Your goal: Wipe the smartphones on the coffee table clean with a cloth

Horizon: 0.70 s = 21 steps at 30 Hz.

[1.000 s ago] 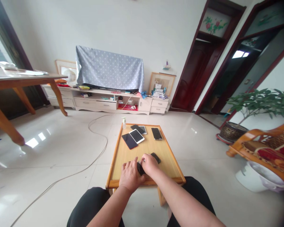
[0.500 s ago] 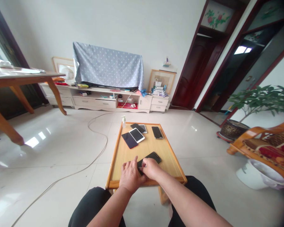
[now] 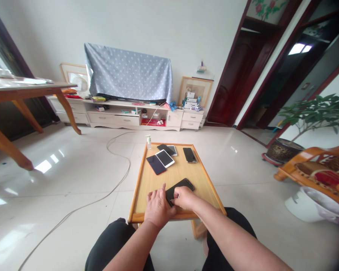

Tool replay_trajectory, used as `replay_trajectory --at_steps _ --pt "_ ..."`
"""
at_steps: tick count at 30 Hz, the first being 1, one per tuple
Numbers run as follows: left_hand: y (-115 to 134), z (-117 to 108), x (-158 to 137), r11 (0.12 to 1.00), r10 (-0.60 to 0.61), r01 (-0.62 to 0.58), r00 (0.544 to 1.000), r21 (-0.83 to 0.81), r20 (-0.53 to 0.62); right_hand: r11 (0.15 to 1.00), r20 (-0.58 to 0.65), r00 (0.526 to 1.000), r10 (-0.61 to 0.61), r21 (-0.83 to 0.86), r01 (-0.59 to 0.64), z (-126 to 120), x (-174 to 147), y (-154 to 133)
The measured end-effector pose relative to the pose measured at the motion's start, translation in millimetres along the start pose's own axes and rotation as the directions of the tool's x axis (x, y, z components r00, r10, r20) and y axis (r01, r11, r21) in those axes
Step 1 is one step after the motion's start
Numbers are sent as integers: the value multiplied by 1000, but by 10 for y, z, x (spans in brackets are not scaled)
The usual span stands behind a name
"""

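Note:
A black smartphone lies slanted near the close edge of a small wooden table. At its near left end my left hand steadies it, thumb and forefinger around the corner, the other fingers stretched out. My right hand is closed in a pinch over the phone's near end; what sits between the fingertips is too small to make out. Farther back are a dark blue phone with a red edge, a white-framed device, a black phone overlapping another white one, and a dark phone at the right.
A pump bottle stands at the table's far left corner. My knees flank the table. A cable runs across the floor at left. To the right are a white bin, a wooden chair and a potted plant.
The view has shifted slightly. My right hand still pinches at the phone's near end, its fingertips a little differently placed, and my left hand stays at the corner.

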State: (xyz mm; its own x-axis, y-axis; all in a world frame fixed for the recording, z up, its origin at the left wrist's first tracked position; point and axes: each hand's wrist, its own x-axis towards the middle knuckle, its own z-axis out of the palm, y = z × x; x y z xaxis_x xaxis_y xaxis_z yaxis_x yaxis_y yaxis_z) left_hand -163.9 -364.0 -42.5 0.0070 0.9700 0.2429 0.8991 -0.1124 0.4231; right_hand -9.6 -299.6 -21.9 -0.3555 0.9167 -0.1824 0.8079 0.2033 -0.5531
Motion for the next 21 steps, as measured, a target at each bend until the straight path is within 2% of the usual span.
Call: replay_trajectory --at_steps 5,8,12,15,18,21 --pt "-9 -17 1 1000 3 -3 1000 17 6 999 -97 995 21 -42 -25 90 269 -156" --pt "-12 -36 1 1000 9 -10 1000 29 16 993 -216 974 65 -79 -84 6 371 -122" --pt "1 -87 19 1000 5 -7 998 31 60 974 -349 928 127 -135 -184 -191 327 65" --pt "31 -135 36 999 12 -15 996 44 85 963 -377 918 128 -174 -205 -189 180 101" --pt "65 -172 40 999 21 -24 997 43 77 969 -342 939 28 -221 -110 -36 -20 8" --pt "88 -174 29 998 40 -42 997 39 64 959 -291 942 -165 -272 84 105 -218 -97"
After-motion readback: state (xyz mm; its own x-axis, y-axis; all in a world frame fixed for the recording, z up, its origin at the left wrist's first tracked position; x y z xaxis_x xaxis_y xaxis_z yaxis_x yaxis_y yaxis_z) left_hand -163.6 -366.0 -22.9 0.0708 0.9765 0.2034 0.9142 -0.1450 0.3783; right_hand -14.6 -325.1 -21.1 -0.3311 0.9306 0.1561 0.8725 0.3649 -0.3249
